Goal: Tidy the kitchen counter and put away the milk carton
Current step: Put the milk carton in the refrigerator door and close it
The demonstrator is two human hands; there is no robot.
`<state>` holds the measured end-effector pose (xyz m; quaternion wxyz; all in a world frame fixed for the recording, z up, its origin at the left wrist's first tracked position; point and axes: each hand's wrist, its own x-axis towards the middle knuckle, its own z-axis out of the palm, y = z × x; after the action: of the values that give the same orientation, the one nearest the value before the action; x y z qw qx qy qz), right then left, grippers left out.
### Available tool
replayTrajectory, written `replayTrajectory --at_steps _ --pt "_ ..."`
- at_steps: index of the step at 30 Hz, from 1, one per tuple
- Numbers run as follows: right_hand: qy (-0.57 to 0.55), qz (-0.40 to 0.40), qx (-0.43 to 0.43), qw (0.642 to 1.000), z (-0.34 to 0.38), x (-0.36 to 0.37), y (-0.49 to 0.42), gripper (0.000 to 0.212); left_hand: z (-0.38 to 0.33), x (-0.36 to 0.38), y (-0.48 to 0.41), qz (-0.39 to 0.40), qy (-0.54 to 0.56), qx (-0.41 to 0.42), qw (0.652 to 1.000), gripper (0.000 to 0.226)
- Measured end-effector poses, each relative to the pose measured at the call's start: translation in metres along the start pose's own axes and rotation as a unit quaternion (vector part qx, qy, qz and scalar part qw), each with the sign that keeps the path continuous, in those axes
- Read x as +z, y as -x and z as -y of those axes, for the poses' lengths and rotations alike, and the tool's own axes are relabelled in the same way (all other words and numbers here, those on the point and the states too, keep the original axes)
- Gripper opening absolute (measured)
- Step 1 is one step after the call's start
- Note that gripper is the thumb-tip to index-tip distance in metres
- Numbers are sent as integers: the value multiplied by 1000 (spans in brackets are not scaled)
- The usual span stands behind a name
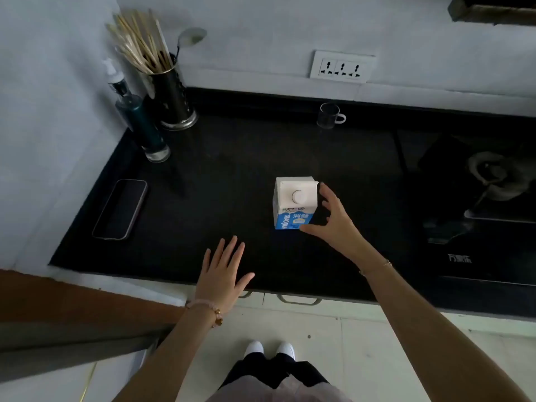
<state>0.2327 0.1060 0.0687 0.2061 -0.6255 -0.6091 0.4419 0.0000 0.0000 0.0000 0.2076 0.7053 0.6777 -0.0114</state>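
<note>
Hidden/unclear: your right hand [333, 219] covers the milk carton's [294, 203] right face and lower right corner. The desk [232, 175] is black and dim, so the gas hob [490, 184] at right reads poorly and is cut off by the frame edge. Upper right, a dark object on the wall is cropped; cannot tell what it is.

Carton: stands upright at desk centre, long axis vertical. White top w/ round cap [298, 196] faces up; blue-and-white printed face turns toward you.

Hands: right hand is spread around the carton, thumb at the lower front corner, fingertips [322, 185] at the top right edge; fingers look to be touching, but a firm grip cannot be confirmed. Left hand [223, 274] is flat, fingers spread, over the desk's front edge, well apart from the carton, holding nothing.

Edges and room: bare desk surrounds the carton on left, front and rear. A phone [120, 208] lies flat near the left edge. In the rear left corner stand a chopstick holder [172, 103] w/ chopsticks [139, 42] and a spoon [190, 37], plus a dark pump bottle [139, 120] just beside it. A clear glass mug [330, 116] sits by the back wall, below the wall socket [342, 66]. Drawer handles [298, 300] show under the front edge. The hob is the nearest obstacle on the right.
</note>
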Motion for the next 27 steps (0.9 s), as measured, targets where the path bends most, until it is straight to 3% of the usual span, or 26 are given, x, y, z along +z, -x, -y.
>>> replayTrajectory --at_steps 10,19,22,27 --pt "-16 48 -37 998 14 -10 -25 87 6 12 -2 -55 -21 20 998 78" --pt "-111 -24 22 993 25 -13 1 73 5 10 -1 -33 -3 14 999 85" --pt "-159 -46 38 986 27 -16 16 69 2 6 0 -30 0 13 999 81" --pt "-188 -62 28 980 31 -13 33 67 -3 -14 0 6 -6 -3 1000 56"
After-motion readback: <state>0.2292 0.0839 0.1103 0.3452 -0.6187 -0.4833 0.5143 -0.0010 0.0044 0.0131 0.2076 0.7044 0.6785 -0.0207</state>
